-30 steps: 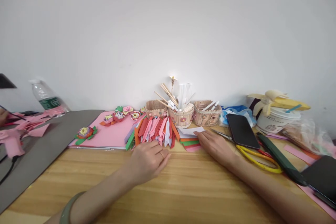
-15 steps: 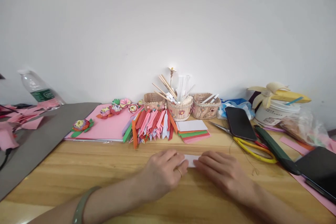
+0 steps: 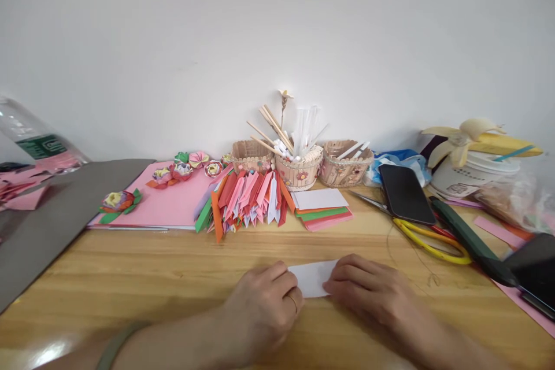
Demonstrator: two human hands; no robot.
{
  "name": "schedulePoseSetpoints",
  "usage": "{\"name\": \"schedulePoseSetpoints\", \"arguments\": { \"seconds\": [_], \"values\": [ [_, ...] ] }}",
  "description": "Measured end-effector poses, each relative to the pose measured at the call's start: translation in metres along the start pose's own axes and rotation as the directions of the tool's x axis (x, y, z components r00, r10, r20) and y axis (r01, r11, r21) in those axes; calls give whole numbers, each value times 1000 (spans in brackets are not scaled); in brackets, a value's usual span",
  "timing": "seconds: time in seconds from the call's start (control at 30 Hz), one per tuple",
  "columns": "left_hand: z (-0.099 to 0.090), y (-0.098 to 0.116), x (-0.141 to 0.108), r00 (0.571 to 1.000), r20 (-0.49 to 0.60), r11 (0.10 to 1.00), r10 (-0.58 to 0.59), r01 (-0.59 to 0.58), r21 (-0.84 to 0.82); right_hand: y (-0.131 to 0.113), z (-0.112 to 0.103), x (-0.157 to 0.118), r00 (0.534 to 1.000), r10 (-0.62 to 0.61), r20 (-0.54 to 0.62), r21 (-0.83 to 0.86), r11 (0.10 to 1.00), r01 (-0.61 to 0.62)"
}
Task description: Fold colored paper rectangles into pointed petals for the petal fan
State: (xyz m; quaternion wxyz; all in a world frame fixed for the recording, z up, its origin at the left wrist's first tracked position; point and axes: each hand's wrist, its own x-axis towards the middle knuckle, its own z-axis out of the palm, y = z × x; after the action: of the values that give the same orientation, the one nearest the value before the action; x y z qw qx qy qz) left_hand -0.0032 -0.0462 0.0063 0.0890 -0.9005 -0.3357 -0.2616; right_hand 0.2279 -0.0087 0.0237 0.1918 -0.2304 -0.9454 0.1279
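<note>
White rectangular paper [image 3: 313, 278] lay at the lower centre of the frame, on the pale wooden table [image 3: 165, 277], and we had it at both ends: our bare left hand [image 3: 271, 306] pinching one, our bare right hand [image 3: 373, 292] pinching the other!

The lettering on bottle [image 3: 41, 147] and cup [image 3: 474, 176] is illegible.
</note>
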Motion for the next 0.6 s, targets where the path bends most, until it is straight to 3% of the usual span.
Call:
{"name": "schedulePoseSetpoints", "arguments": {
  "seconds": [0.1,0.27,0.43,0.5,0.6],
  "values": [
    [-6,-3,-1,994,9,984,-104,105,-143,7,0,2,995,101,-11,11,995,-101],
    [-6,-10,0,963,32,910,-267,263,-322,21,6,0,962,272,24,171,947,-272],
    [0,-16,3,930,93,860,-356,365,-357,23,10,3,842,530,95,227,812,-537],
    [-2,-17,5,904,161,840,-396,427,-335,20,9,7,795,590,140,200,770,-606],
    [-4,-18,7,882,241,829,-405,465,-312,14,5,12,761,623,182,153,746,-648]
  ]
}}
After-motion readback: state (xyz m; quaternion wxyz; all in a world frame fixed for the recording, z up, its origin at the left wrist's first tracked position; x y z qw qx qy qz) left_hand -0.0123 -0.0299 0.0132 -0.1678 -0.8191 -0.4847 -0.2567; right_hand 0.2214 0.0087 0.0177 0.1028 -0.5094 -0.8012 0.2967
